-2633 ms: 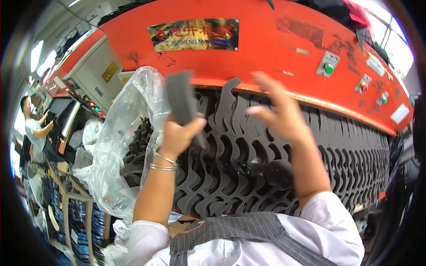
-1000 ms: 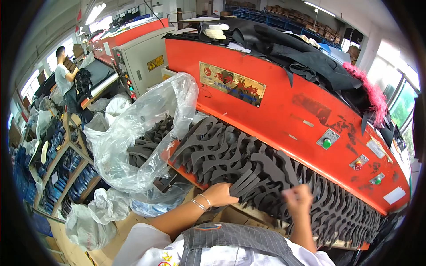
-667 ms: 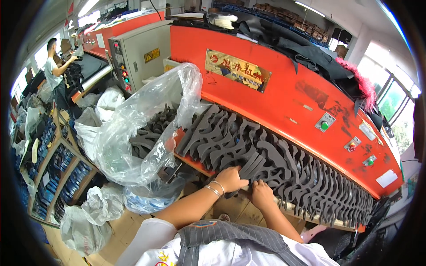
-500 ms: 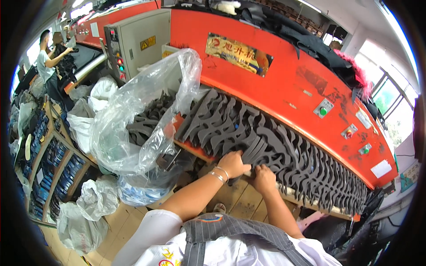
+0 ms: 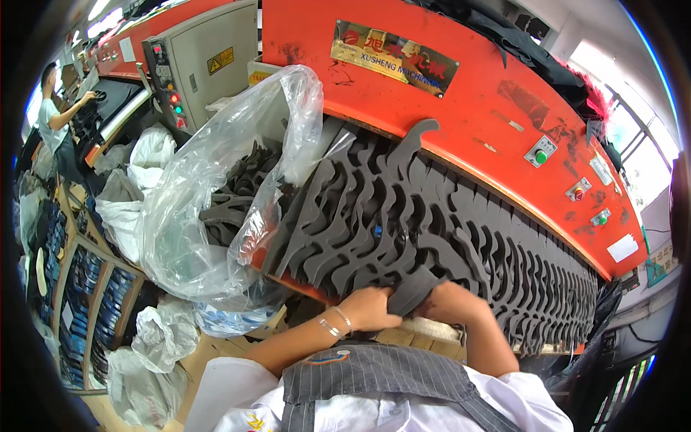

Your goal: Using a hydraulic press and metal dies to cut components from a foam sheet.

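Several curved dark grey foam pieces (image 5: 413,290), bunched together, lie between my hands at the near edge of the cutting bed. My left hand (image 5: 368,308), with bracelets at the wrist, is closed on the left end of this bunch. At its right end my right hand (image 5: 461,305) is curled against the pieces, its fingertips partly hidden. Beyond my hands spreads a sheet of wavy cut foam (image 5: 360,230) in tight rows. One foam strip (image 5: 415,140) sticks up from its far side, near the machine.
A red machine (image 5: 475,93) with buttons spans the far side. Left of the bed, a clear plastic bag (image 5: 173,237) holds loose foam pieces (image 5: 241,194). Further left are a grey control cabinet (image 5: 209,65), white sacks (image 5: 147,389) and a rack (image 5: 86,288). A co-worker (image 5: 57,115) stands far left.
My hands have drawn nearer to my body, with the bunch of foam pieces now tilted between them. A foam strip now sticks up at the far side. The view has shifted slightly.
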Tool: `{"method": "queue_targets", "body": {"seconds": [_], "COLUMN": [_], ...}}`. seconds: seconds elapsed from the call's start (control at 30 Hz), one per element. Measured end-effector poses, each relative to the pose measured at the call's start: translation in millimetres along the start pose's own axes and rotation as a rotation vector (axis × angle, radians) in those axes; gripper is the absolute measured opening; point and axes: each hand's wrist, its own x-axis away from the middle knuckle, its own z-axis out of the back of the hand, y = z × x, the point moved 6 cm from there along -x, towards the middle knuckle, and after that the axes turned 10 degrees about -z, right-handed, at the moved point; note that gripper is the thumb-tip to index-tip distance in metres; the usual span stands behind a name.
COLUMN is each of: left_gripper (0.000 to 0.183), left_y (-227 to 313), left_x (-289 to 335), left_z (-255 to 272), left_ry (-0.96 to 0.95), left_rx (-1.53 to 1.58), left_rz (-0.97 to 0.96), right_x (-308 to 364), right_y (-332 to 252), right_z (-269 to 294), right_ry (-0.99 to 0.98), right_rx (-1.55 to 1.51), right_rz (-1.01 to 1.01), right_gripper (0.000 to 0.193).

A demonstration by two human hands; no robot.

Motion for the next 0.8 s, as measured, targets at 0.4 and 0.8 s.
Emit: {"method": "queue_targets", "body": {"seconds": [0.4,0.8], "left_gripper": [0.052,0.027], "left_y": [-71.5,-210.8], "left_x": [-16.2,-59.6], "left_z": [195.5,202.4], "left_ry": [0.361,0.276], "left_rx": [0.324,0.639], "left_rz": [-0.241,0.448], "right_x": [-115.7,-109.9], "right_y": [-95.9,39.4], "right_z": [122.1,118.2], "right_ry": [0.156,0.694], "right_rx": [-1.658,-1.883], "right_rz": [0.717,0.440], "right_gripper": [0.043,0.047]}}
